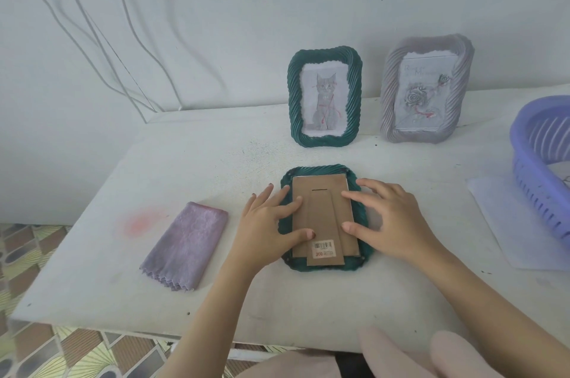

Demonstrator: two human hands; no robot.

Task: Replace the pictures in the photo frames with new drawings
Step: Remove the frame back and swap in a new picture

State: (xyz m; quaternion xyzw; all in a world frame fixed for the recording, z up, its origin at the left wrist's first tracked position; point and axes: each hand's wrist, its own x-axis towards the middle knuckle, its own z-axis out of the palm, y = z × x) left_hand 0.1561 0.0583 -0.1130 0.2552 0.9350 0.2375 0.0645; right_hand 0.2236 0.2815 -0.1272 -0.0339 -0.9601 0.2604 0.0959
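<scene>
A dark green photo frame (320, 169) lies face down in the middle of the white table, its brown cardboard backing (322, 217) with a barcode sticker facing up. My left hand (268, 226) rests flat on the frame's left edge, fingers and thumb touching the backing. My right hand (388, 220) lies on the right edge, fingers spread, fingertips on the backing. Behind, a second green frame (324, 97) stands upright with a cat drawing. To its right a grey frame (427, 89) stands with a rose drawing.
A folded purple cloth (185, 246) lies to the left of the face-down frame. A purple plastic basket (539, 162) sits at the right edge, with white paper sheets (509, 223) under it. Cables hang on the wall at the back left. The table's near edge (123, 325) drops to a tiled floor.
</scene>
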